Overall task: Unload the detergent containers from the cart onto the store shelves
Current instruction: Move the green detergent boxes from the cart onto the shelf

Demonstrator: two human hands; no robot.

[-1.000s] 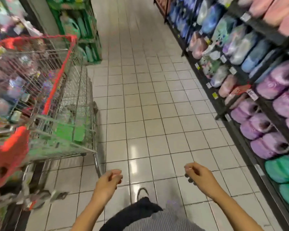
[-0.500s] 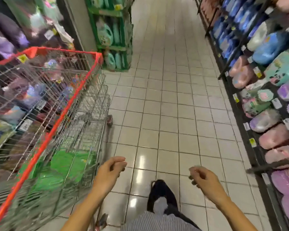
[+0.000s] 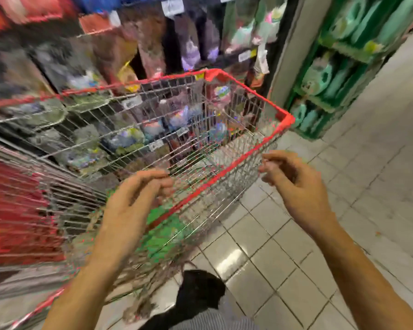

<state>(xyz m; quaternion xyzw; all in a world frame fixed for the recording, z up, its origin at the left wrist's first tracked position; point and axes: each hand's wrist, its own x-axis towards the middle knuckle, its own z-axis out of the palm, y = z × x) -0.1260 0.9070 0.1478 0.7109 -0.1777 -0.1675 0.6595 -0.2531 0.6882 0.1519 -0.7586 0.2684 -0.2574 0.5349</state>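
Observation:
A wire shopping cart (image 3: 246,153) with a red rim fills the left and middle of the blurred head view. Green detergent containers (image 3: 167,232) lie low in its basket, seen through the mesh. My left hand (image 3: 134,198) hovers over the cart's near side with curled fingers and holds nothing. My right hand (image 3: 293,184) is just right of the red rim, fingers loosely bent, also with nothing in it. Whether either hand touches the rim I cannot tell.
Store shelves (image 3: 134,55) with packaged goods stand behind the cart. A green rack of teal detergent jugs (image 3: 324,77) stands at the upper right beside a grey pillar (image 3: 293,51). White tiled floor (image 3: 367,186) runs along the right. My dark shoe (image 3: 200,289) is at the bottom.
The view swung left from the aisle to the cart. Both hands rose from low over the floor to the cart's near rim.

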